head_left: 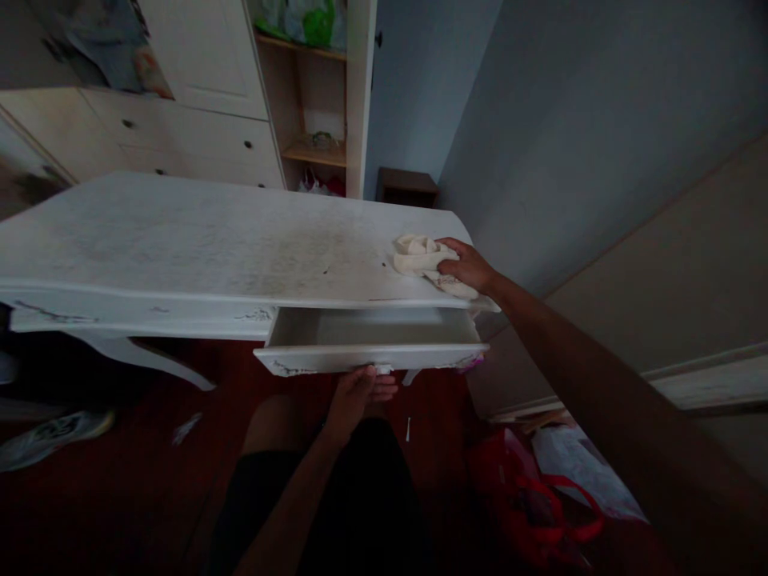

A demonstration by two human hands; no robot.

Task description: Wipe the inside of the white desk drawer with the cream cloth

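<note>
Clutching a crumpled cream cloth (414, 258) on a white wooden table (198, 232) with bent fingers is the right hand (471, 266); the left hand (353, 396), fingers loosely open, touches a white drawer knob (382, 369); the cloth's print is blurry.

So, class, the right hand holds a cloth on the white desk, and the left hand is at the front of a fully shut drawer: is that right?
No: the head view shows the drawer open. The right hand holds the cloth on the white desk, with the left hand at the drawer's front.
</note>
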